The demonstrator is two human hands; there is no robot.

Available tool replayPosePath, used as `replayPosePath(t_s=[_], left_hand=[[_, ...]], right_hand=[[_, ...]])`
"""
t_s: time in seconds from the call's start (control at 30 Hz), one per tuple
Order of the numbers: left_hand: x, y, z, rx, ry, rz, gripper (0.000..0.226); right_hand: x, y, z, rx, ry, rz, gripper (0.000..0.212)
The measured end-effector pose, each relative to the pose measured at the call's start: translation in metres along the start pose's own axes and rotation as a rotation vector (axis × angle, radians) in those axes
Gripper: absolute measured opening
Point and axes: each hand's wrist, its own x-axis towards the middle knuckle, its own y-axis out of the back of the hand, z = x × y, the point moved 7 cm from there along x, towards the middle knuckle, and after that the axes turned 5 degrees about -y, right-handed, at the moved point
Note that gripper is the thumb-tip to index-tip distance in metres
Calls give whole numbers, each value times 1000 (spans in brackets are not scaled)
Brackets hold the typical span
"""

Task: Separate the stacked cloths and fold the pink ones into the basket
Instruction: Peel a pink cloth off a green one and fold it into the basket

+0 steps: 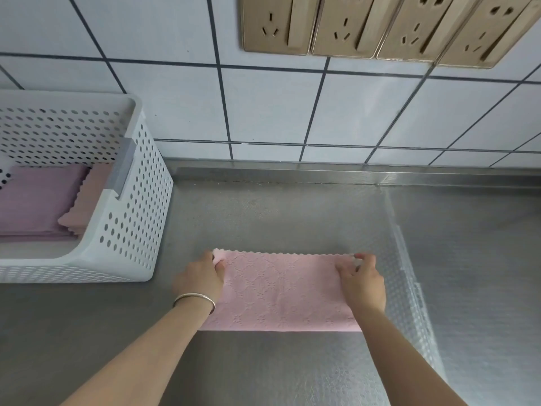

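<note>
pale pink textured cloth with scalloped edge point(281, 291): soft fabric, embossed pattern, matt | brushed stainless-steel counter point(292, 206): dull sheen, fine grain | white perforated plastic basket point(137, 200): smooth, matt | folded mauve and pink cloths point(38, 197): matt fabric | white glazed wall tiles point(269, 106): glossy | gold-coloured wall sockets point(275, 24): satin metallic finish | thin silver bangle point(194, 300): polished metal

One pink cloth point(281, 291), one basket point(137, 183), four sockets point(275, 24)
</note>
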Motion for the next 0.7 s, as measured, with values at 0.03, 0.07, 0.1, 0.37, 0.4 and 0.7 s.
replayPosePath(t_s=[0.03,0.07,0.1,0.37,0.4,0.7], left_hand=[[-2,8,1,-14,-32,109,27],[-6,13,1,-51,-73,205,27],[-8,15,3,-67,-123,290,33],[-62,-51,61,213,-608,84,58],[-62,-59,56,220,-579,76,62],[-56,-68,43,236,-537,12,76]], right_hand=[[-5,2,-1,-32,0,49,47],[-11,2,-6,-145,42,111,53],[-20,-1,-13,-290,124,173,58],[-72,-72,-4,-521,568,52,52],[-71,-72,3,-520,541,22,57],[-66,-34,50,-376,328,174,68]])
